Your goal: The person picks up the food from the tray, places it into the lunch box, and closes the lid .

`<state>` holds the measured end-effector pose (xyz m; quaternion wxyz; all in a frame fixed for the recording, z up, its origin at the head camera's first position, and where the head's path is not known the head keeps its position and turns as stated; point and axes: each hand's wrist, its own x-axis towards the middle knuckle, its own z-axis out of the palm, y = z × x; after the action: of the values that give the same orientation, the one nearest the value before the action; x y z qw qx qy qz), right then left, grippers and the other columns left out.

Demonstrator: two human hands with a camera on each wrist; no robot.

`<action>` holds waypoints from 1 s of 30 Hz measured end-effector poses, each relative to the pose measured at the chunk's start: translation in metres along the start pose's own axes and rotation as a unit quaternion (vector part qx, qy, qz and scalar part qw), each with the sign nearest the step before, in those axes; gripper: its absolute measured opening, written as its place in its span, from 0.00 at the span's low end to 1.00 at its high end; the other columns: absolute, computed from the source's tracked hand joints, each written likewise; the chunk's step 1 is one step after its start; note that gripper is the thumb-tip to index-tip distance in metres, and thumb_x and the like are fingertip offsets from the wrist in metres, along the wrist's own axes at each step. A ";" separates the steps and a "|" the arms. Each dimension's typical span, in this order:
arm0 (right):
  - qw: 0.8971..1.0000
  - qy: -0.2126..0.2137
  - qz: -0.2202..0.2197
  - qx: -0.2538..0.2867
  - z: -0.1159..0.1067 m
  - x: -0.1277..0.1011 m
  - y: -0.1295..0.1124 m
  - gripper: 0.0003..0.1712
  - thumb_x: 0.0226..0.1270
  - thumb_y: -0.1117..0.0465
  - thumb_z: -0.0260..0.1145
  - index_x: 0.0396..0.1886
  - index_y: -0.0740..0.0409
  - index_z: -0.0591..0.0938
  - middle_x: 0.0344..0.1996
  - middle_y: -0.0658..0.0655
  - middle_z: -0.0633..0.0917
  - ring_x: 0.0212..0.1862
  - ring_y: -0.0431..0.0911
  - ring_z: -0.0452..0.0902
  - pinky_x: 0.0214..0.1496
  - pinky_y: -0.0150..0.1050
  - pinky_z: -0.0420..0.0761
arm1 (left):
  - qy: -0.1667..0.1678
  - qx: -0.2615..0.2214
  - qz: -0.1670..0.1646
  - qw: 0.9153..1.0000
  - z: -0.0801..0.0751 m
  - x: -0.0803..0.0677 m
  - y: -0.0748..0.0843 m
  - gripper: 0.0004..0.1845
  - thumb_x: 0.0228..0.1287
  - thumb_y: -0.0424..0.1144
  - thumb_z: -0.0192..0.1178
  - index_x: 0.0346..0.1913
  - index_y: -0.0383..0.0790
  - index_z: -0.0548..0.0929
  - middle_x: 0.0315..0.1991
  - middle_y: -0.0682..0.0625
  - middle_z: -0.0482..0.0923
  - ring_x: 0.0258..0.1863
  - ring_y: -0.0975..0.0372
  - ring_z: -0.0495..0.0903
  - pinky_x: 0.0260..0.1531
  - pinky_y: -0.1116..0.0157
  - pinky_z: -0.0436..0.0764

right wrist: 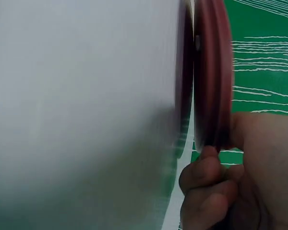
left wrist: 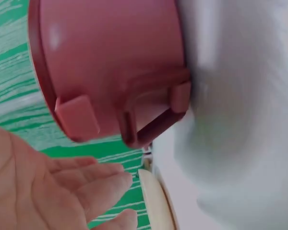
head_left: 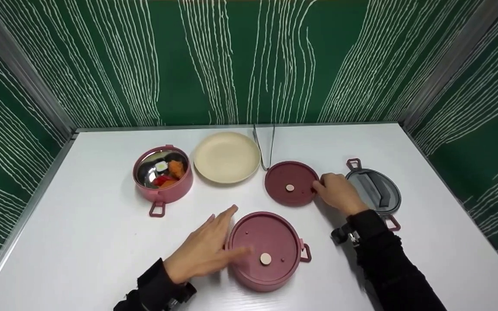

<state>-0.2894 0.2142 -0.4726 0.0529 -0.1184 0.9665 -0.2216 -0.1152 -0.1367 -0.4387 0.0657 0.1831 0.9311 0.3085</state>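
Note:
My right hand [head_left: 339, 192] pinches the edge of a round dark red lid [head_left: 281, 177] with a small cream knob. In the right wrist view the lid [right wrist: 213, 72] stands slightly above the white surface, thumb on one side and curled fingers on the other. My left hand [head_left: 205, 248] is spread beside a pink-red pot [head_left: 266, 285] whose own lid [head_left: 270, 233] is on. The left wrist view shows the palm and loose fingers [left wrist: 93, 184] apart from the pot wall, near its loop handle [left wrist: 158, 127].
A second pink pot [head_left: 175, 192] at the left holds several colourful food pieces. A cream plate [head_left: 227, 157] lies at the back, beside metal tongs [head_left: 267, 149]. Right of my right hand is a grey lid with a strap handle [head_left: 378, 188] and red side loops. Green walls enclose the white table [head_left: 71, 242].

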 end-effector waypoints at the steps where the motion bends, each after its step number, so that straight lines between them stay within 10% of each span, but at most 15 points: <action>1: 1.000 0.003 -0.002 0.002 0.000 0.000 0.000 0.20 0.79 0.54 0.57 0.25 0.58 0.79 0.22 0.56 0.79 0.26 0.50 0.74 0.29 0.42 0.71 | 0.011 -0.010 -0.012 1.000 -0.002 0.000 -0.001 0.52 0.68 0.73 0.54 0.82 0.41 0.55 0.80 0.41 0.60 0.77 0.45 0.62 0.73 0.42 0.64; 15: 0.999 0.040 -0.019 0.030 -0.002 -0.001 0.002 0.18 0.78 0.57 0.56 0.26 0.58 0.81 0.21 0.54 0.78 0.26 0.49 0.73 0.29 0.40 0.70 | 0.220 -0.008 -0.089 0.971 -0.048 0.007 -0.050 0.47 0.69 0.61 0.65 0.76 0.31 0.64 0.73 0.33 0.67 0.72 0.41 0.68 0.70 0.40 0.68; 24: 0.998 0.049 -0.016 0.047 -0.005 -0.002 0.001 0.17 0.78 0.58 0.57 0.30 0.60 0.84 0.21 0.54 0.82 0.24 0.47 0.74 0.28 0.40 0.72 | 0.261 0.054 -0.162 0.950 -0.067 0.014 -0.079 0.54 0.63 0.60 0.70 0.79 0.28 0.57 0.77 0.29 0.54 0.71 0.35 0.66 0.56 0.33 0.76; 30: 0.997 0.056 -0.019 0.049 -0.007 -0.002 -0.002 0.17 0.77 0.58 0.57 0.29 0.60 0.84 0.20 0.54 0.83 0.23 0.47 0.75 0.27 0.40 0.73 | 0.288 0.043 -0.186 0.939 -0.074 0.024 -0.100 0.62 0.58 0.61 0.74 0.80 0.26 0.50 0.78 0.27 0.50 0.73 0.35 0.62 0.65 0.37 0.71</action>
<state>-0.2879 0.2163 -0.4657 0.0004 -0.1216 0.9533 -0.2763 -0.1846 -0.2428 -0.4397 -0.1568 -0.0867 0.9401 0.2899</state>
